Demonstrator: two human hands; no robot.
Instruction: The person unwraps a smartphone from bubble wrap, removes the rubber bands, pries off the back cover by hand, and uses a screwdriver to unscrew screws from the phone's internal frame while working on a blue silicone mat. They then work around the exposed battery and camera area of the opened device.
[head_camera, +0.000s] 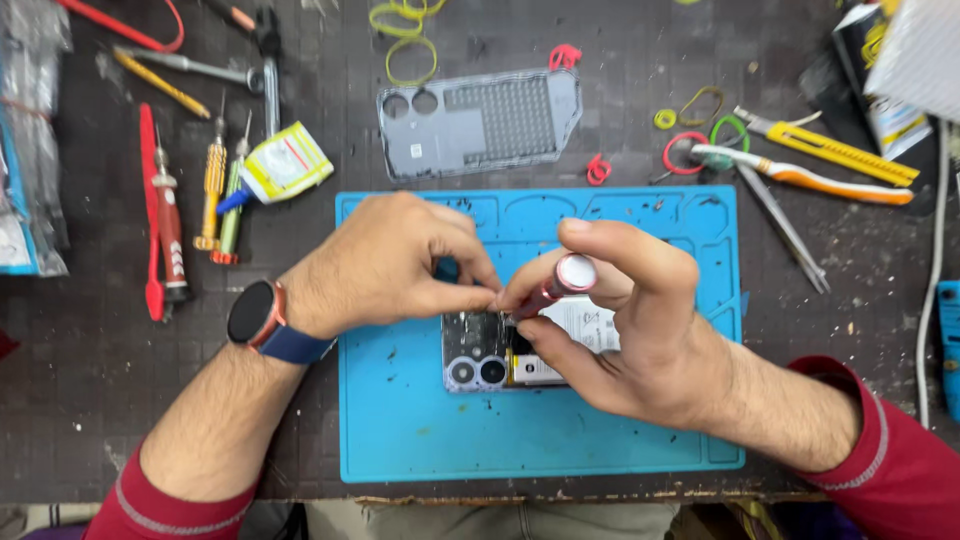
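right hand (640, 330): grips red screwdriver (556, 285) | left hand (385, 265): steadies opened phone (520, 350)

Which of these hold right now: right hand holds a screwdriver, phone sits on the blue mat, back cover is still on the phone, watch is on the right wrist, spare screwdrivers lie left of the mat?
1. The right hand holds a screwdriver. True.
2. The phone sits on the blue mat. True.
3. The back cover is on the phone. False: it lies on the bench beyond the mat, and the phone is open.
4. The watch is on the right wrist. False: it is on the left wrist, behind the left hand.
5. Spare screwdrivers lie left of the mat. True.
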